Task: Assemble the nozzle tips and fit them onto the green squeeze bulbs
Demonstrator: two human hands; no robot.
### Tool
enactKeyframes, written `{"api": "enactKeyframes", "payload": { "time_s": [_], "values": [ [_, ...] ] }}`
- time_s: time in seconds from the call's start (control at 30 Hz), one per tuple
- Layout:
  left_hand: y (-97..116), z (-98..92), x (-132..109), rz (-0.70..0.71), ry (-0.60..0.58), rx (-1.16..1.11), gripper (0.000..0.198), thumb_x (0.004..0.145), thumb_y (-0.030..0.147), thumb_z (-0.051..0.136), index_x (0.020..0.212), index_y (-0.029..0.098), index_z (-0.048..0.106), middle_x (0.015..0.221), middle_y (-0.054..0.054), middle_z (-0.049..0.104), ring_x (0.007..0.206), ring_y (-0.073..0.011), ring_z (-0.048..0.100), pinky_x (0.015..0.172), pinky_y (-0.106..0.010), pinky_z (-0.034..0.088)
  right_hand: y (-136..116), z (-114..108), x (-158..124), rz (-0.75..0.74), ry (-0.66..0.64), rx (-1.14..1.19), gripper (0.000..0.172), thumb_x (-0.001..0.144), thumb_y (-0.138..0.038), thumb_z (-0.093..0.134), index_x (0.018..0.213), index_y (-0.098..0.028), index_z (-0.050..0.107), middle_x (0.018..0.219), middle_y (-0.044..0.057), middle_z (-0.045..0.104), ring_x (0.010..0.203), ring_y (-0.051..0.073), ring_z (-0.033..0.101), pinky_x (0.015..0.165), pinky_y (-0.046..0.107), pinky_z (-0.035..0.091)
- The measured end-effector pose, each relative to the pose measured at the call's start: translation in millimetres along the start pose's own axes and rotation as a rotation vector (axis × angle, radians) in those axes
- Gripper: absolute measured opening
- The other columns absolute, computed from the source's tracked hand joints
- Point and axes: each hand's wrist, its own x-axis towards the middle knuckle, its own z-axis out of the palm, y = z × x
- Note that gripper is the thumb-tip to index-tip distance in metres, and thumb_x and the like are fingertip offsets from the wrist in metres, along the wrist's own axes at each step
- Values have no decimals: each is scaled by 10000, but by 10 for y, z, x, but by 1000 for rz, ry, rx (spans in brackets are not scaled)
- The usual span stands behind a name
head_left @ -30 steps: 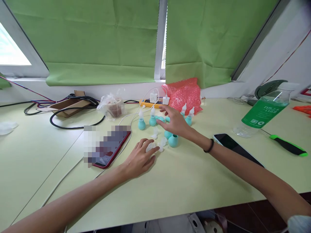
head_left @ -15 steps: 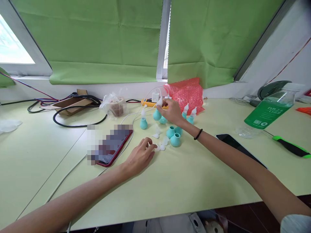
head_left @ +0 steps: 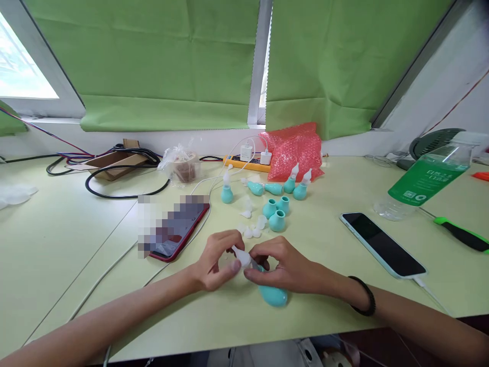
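Note:
Both hands meet low over the front of the table at one nasal aspirator, a teal squeeze bulb (head_left: 273, 294) with a translucent white nozzle (head_left: 243, 257). My left hand (head_left: 219, 260) pinches the nozzle between thumb and fingers. My right hand (head_left: 284, 265) grips the neck where nozzle and bulb meet; its fingers partly hide that joint. Just beyond lie small white translucent pieces (head_left: 252, 233) and several upright teal bulbs with open necks (head_left: 277, 220). Farther back, two aspirators with nozzles (head_left: 300, 190) stand at right, another (head_left: 226, 192) at left, and two teal bulbs (head_left: 255, 188) lie on their sides.
A red-cased phone (head_left: 179, 232) lies at left, a light-blue-cased phone (head_left: 382, 244) at right. Behind are a yellow power strip (head_left: 248, 164) with chargers, a red bubble-wrap bag (head_left: 296, 153) and a cardboard box with cables (head_left: 122, 160). A green-labelled bottle (head_left: 428, 176) and screwdriver (head_left: 462, 233) are at far right.
My right hand has brought an aspirator from the back of the group to the table's front. My left hand has left the small white pieces and taken hold of the nozzle.

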Motion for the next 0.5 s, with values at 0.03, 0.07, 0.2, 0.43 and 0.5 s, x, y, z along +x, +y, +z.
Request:
{"api": "enactKeyframes", "payload": {
  "time_s": [0.03,0.07,0.2,0.43,0.5],
  "values": [
    [13,12,7,-37,-42,0,354,792,433,316,608,147,413,561,4,385,510,-103,344,486,-240,293,29,25,-11,24,-13,20,188,738,-273,525,607,-150,471,530,-48,391,493,56,359,474,186,313],
    [21,22,19,-104,-78,7,364,805,415,310,568,150,392,526,20,354,483,-89,308,467,-230,268,60,46,-15,46,-21,41,181,746,-279,518,626,-150,479,545,-45,396,507,59,364,483,186,315],
    [10,44,88,-460,-145,-23,439,842,364,283,463,147,328,446,48,270,434,-62,222,428,-208,212,170,108,-4,88,-21,67,212,772,-305,487,630,-148,482,575,-34,409,546,72,376,513,195,322],
    [-80,54,133,-773,-86,-416,510,817,460,299,405,161,304,329,57,281,340,-50,233,382,-204,198,170,105,-33,39,-34,62,212,791,-322,466,706,-141,540,591,-19,453,547,78,377,527,204,331],
    [-143,22,141,-778,46,-383,502,809,477,310,420,160,310,342,57,294,343,-48,232,382,-200,192,151,101,-51,26,-20,80,187,770,-314,500,737,-138,555,620,-8,492,565,82,407,554,207,350]
  ]
}}
